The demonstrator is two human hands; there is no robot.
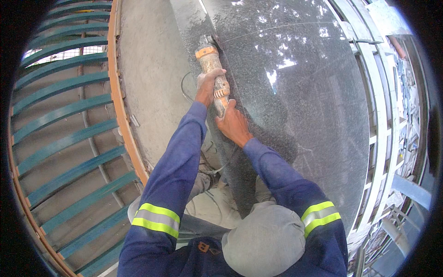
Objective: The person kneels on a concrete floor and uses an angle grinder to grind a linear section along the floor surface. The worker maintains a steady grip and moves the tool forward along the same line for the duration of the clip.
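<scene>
A dusty angle grinder (210,60) with orange parts lies along the left part of a dark, speckled stone slab (309,134). My left hand (208,84) wraps round the middle of its body. Behind it, my right hand (234,122) is closed on the rear end. The grinder's head points away from me, at a straight line running along the slab, with a strip of stone (188,21) on the line's left side. The grinder's working end is partly hidden and dusty, so I cannot tell whether it touches the stone.
A thin cable (184,87) loops left of the grinder, and another part runs down near my legs. To the left are concrete floor (147,83) and a rack of blue-green slats (69,124) with an orange edge beam (115,69). White metal rails (380,120) stand right of the slab.
</scene>
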